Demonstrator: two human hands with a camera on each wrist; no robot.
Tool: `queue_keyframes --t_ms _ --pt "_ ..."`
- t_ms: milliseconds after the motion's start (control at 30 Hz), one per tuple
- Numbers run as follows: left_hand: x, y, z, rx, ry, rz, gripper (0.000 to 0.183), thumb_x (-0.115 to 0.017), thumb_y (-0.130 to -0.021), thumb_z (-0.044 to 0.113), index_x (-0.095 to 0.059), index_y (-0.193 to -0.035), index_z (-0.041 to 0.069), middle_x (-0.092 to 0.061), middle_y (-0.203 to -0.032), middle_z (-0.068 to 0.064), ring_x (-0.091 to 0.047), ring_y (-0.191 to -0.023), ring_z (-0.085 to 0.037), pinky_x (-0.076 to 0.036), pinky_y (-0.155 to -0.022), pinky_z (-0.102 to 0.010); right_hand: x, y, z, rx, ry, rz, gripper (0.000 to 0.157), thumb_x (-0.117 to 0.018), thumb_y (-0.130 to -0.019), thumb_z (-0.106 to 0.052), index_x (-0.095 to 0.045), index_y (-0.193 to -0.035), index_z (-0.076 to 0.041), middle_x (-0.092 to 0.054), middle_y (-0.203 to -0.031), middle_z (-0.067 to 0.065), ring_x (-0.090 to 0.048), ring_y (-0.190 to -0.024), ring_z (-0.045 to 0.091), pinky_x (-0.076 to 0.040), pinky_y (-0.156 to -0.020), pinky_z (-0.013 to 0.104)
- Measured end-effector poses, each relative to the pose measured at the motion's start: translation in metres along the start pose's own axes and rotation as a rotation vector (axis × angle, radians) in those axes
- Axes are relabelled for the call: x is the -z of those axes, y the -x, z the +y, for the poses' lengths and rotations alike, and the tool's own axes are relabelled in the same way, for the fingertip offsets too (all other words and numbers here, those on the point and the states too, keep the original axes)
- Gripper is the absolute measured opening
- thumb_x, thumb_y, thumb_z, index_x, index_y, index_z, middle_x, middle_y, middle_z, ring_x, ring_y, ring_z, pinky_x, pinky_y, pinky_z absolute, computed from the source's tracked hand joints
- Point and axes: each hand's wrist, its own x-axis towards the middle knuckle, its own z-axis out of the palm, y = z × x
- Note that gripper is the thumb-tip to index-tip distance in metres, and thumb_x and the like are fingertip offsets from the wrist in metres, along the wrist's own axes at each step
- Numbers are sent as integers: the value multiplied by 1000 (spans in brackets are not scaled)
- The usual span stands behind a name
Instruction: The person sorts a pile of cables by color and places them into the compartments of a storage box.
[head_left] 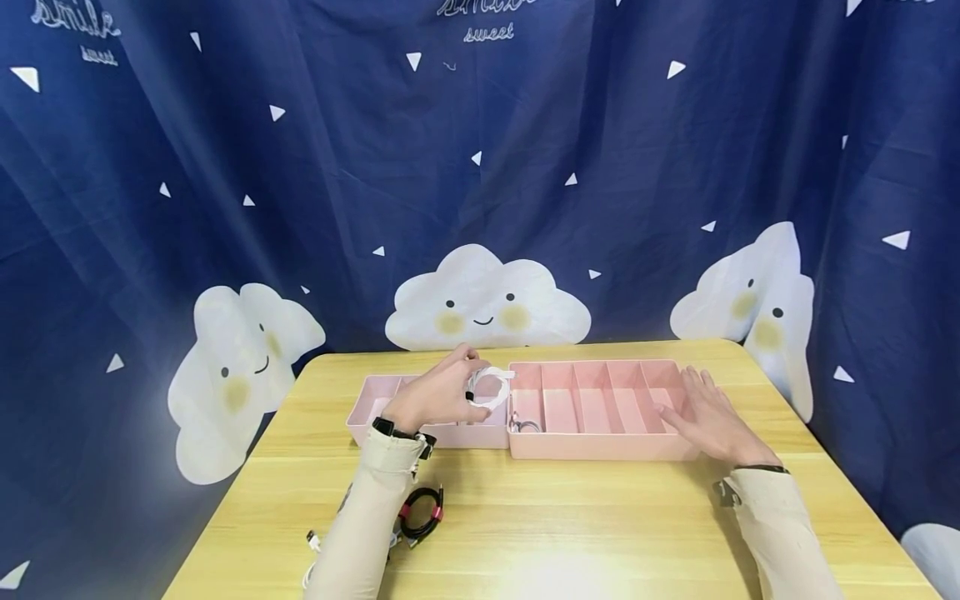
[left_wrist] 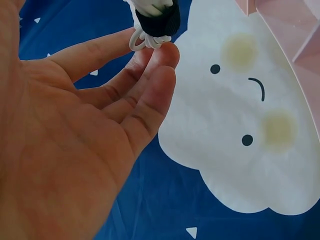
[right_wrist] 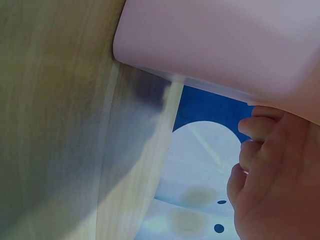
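My left hand (head_left: pixel 438 393) pinches a coiled white cable (head_left: pixel 505 392) by its edge, raised over the right end of the lilac divided box (head_left: pixel 468 437). A black strap (left_wrist: pixel 159 22) binds the coil, close by the fingertips in the left wrist view. At the right end of the pink divided box (head_left: pixel 600 447), my right hand (head_left: pixel 712 423) rests with fingers extended along the outer side and the thumb over the end compartment. In the right wrist view, these fingers (right_wrist: pixel 250 155) lie against the box's side wall. A grey coiled cable (head_left: pixel 529 426) sits in the pink box's leftmost compartment.
On the wooden table (head_left: pixel 585 517), a black coiled cable (head_left: pixel 422 534) with red ties lies beside my left sleeve. A white cable end (head_left: pixel 313 541) shows left of that sleeve, which hides part of the pile. The two boxes stand side by side before a blue curtain (head_left: pixel 525 208).
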Motion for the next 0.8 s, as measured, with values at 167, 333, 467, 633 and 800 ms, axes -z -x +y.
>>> queue_keyframes --t_ms 167,333,467,633,800 --pt "-2 -5 4 -9 -17 -11 72 -82 -79 30 -60 -140 -1 -50 -131 -9 -54 -103 -18 -51 -91 -30 0 -1 1 -3 2 0 97 -49 -104 -54 -9 -159 15 -5 -165 42 1 -154 60 -9 -120 75" --pt "-4 -12 7 -35 -27 -15 71 -82 -79 30 -60 -140 0 -49 -131 -9 -54 -103 -17 -51 -92 -30 -1 -1 1 -7 5 -4 97 -49 -104 -55 -8 -160 14 -5 -165 41 1 -154 60 -9 -120 74" --pt "-5 -17 9 -61 -44 -18 69 -81 -79 30 -62 -138 1 -48 -127 -8 -54 -98 -17 -50 -89 -29 0 -1 1 -5 1 -1 97 -49 -104 -55 -8 -159 14 -6 -164 42 1 -154 60 -9 -120 74" --pt "-8 -21 13 -64 -36 -17 70 -83 -79 30 -62 -138 0 -48 -124 -8 -54 -96 -16 -50 -88 -28 0 -1 0 -7 3 -3 97 -49 -104 -55 -8 -160 14 -6 -165 41 2 -154 60 -10 -120 75" --pt "-9 -24 19 -58 -26 -32 70 -85 -80 29 -61 -138 -1 -49 -124 -9 -54 -99 -17 -51 -90 -30 0 -1 0 -7 6 -3 97 -48 -104 -55 -8 -160 14 -7 -165 41 1 -154 60 -10 -120 75"
